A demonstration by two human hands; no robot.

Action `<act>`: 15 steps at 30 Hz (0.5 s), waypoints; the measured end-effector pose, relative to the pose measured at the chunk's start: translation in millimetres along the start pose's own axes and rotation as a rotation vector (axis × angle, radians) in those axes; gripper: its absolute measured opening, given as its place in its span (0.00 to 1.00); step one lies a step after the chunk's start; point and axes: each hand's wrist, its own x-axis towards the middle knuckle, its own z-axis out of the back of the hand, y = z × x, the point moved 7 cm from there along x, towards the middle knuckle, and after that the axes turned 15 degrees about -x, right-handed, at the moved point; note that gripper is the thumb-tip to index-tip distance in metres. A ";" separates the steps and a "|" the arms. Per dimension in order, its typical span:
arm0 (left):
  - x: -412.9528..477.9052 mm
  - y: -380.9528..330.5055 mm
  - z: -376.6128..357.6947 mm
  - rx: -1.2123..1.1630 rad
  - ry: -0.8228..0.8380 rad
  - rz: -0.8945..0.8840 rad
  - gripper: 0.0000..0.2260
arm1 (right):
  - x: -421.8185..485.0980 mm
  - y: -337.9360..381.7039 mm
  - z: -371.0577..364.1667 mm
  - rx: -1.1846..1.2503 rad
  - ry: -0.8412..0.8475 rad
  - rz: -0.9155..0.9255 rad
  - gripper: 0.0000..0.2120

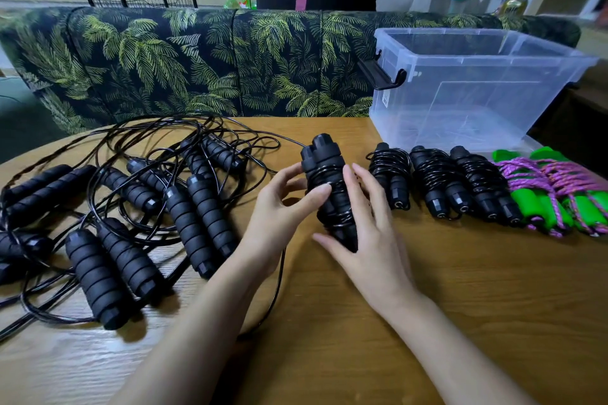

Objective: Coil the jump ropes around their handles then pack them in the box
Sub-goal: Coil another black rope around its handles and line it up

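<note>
Jump rope, partly coiled round its paired handles, stands on the table: left hand grips it, right hand presses it with straight fingers. Five coiled bundles lie beside the box (nothing packed yet); several loose ropes are left to coil.

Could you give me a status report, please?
Left hand grips black rope bundle, right hand touches it. Five coiled bundles wait beside box. Uncoiled ropes tangled left.

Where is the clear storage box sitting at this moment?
In the head view, the clear storage box stands at the far right of the table, just behind the coiled ropes.
</note>
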 end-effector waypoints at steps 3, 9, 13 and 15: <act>0.4 -1.9 1.7 -0.015 0.001 0.005 0.25 | 2.1 -4.6 1.8 0.147 -0.004 -0.025 0.39; 1.0 -3.5 0.2 -0.041 0.089 0.057 0.21 | 3.0 -11.7 1.0 0.419 0.041 -0.104 0.38; -0.5 -9.2 -1.3 -0.011 0.120 0.059 0.22 | 3.7 -12.5 1.6 0.496 0.054 -0.131 0.37; -1.2 -12.7 -0.9 -0.021 0.099 0.040 0.20 | 2.6 -11.5 0.8 0.474 0.055 -0.123 0.36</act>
